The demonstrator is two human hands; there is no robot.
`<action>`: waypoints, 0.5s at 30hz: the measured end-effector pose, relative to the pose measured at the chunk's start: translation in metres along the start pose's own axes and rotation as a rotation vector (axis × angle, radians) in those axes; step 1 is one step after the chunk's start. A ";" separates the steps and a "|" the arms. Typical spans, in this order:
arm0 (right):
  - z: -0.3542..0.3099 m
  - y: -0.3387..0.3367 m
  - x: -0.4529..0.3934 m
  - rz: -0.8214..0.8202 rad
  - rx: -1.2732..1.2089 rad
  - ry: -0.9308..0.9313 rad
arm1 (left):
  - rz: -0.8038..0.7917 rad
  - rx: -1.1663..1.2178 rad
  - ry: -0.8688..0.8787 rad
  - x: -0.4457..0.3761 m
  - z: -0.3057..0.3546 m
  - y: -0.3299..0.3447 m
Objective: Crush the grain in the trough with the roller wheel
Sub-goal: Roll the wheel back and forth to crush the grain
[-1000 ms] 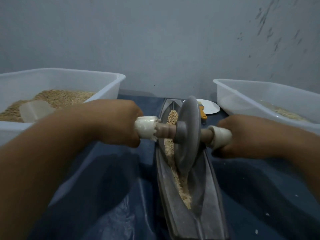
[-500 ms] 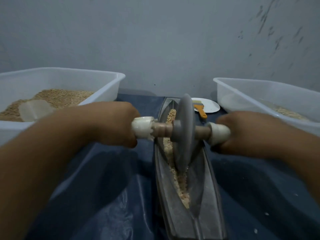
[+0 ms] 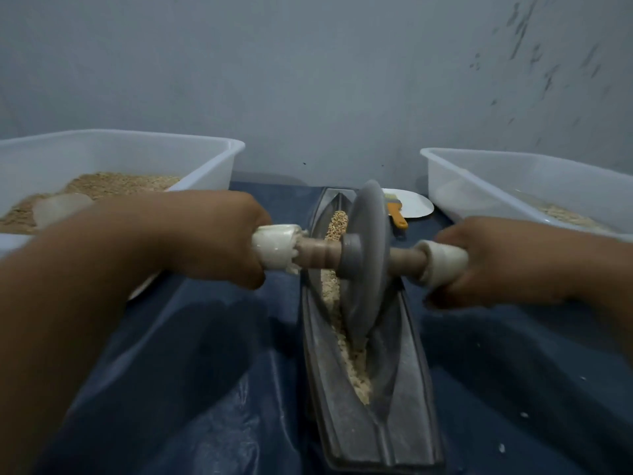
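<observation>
- The left hand (image 3: 219, 240) is curled round the white left grip (image 3: 275, 246) of the axle; the fingers wrap under it.
- The right hand (image 3: 503, 260) is curled round the white right grip (image 3: 445, 260) in the same way.
- The wheel (image 3: 364, 258), a grey disc on a wooden axle (image 3: 317, 253), stands nearly upright in the trough (image 3: 404, 389), its lower edge down in the groove.
- The trough is a long, narrow grey channel on the dark blue sheet (image 3: 171, 389), running away from the person between the two arms.
- Grain (image 3: 337, 221) lies along the groove: whole kernels beyond the wheel, paler broken bits (image 3: 358, 371) on the near side, touching the wheel's edge.
- A white tub (image 3: 212, 156) on the left holds a heap of grain and a pale scoop (image 3: 61, 209).
- A second white tub (image 3: 479, 176) on the right holds a thinner layer of paler meal.
- Behind the wheel, a white plate (image 3: 416, 205) carries a brush with an orange handle (image 3: 397, 217).
- A grey wall (image 3: 308, 80) stands behind.
</observation>
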State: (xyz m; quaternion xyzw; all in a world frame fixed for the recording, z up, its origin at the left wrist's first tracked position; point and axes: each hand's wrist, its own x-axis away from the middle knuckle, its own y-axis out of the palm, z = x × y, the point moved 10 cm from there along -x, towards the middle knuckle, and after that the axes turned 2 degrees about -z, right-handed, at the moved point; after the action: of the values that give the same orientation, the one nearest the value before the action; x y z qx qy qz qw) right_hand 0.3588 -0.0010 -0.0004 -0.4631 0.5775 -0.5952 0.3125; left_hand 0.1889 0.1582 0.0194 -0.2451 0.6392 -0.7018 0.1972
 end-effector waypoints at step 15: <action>0.005 -0.015 0.012 0.081 -0.148 0.057 | 0.012 0.053 0.011 0.002 -0.003 -0.001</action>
State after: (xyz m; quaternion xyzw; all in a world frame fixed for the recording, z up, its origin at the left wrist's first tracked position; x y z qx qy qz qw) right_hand 0.3612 -0.0117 0.0156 -0.4440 0.6467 -0.5508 0.2850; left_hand 0.1859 0.1594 0.0207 -0.2322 0.6229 -0.7185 0.2044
